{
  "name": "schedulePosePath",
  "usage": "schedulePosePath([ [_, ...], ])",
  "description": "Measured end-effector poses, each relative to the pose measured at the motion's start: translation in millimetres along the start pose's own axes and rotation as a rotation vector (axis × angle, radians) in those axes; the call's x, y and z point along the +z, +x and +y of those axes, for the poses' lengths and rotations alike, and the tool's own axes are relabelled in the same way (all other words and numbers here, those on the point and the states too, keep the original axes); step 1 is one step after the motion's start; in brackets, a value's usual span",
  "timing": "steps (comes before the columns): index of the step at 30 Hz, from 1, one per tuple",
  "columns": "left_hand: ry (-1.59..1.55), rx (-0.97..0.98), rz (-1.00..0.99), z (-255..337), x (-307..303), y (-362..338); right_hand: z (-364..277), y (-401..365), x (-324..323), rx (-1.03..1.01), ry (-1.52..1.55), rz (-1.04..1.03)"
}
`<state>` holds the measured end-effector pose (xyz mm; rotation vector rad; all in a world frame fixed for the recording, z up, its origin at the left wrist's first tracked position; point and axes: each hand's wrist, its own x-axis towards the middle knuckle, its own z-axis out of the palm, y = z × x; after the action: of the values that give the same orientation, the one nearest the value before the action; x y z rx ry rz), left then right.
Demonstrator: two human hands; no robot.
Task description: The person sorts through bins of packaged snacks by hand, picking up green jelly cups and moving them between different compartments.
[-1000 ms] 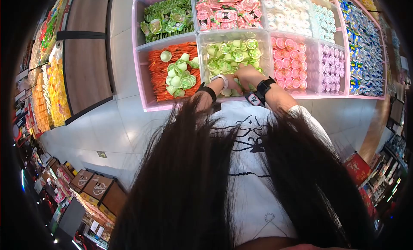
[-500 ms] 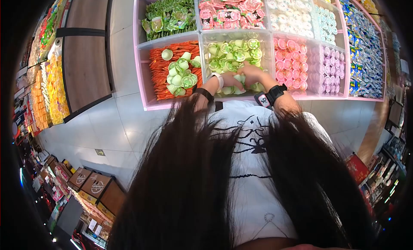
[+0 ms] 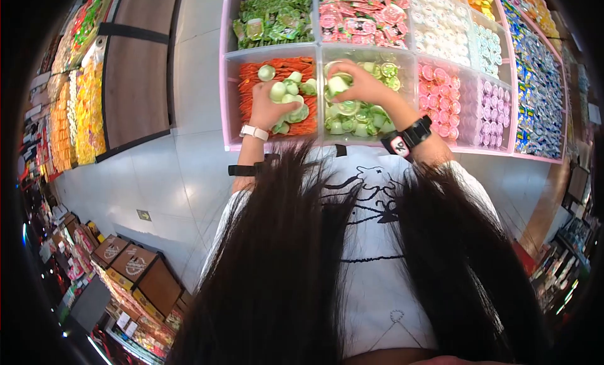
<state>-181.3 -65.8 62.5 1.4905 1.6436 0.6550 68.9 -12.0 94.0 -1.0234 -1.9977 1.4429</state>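
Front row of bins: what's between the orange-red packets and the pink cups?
Green cups, behind clear dividers on both sides, with the right hand over them. Head view shows it.

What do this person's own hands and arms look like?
The left hand and right hand are ungloved. The left arm has a white wristband and a black band; the right arm, a black strap and a pink-edged piece. The sleeves are white.

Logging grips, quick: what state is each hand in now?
Left hand: curled at green cups; grip cannot be told.
Right hand: closed, holding a pale green cup.
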Motion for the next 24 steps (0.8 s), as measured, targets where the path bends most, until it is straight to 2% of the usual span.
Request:
schedulePosePath([
  [1,0.142,0.001,0.118,-8,-6,-6,-1,15,18,-0.041,-0.058,-0.027],
  [3,0.144,-0.011,0.305,-15,0,-20,5,41,55,-0.124,-0.172,-0.077],
  [4,0.143,-0.014,0.398,-17,8,-24,1,46,70,-0.084,-0.192,-0.077],
  [6,0.136,-0.028,0.406,-17,21,-31,-4,50,97,-0.002,-0.234,-0.078],
  [8,0.075,-0.009,0.448,-17,24,-33,5,49,106,-0.002,-0.303,-0.099],
  [11,0.123,0.084,0.421,-27,23,-33,10,36,101,-0.023,-0.47,-0.102],
  [14,0.219,0.088,0.34,-33,22,-30,13,29,99,-0.107,-0.638,-0.088],
  [15,0.228,0.06,0.312,-30,22,-30,0,27,97,-0.069,-0.778,-0.105],
  [18,0.511,-0.02,0.325,-20,25,-35,-1,25,92,-0.098,-0.737,-0.103],
  [21,0.555,-0.013,0.293,-29,24,-32,-10,16,81,-0.06,-0.715,-0.069],
  [24,0.345,0.05,0.245,-43,24,-25,11,4,62,-0.145,-0.496,0.122],
])
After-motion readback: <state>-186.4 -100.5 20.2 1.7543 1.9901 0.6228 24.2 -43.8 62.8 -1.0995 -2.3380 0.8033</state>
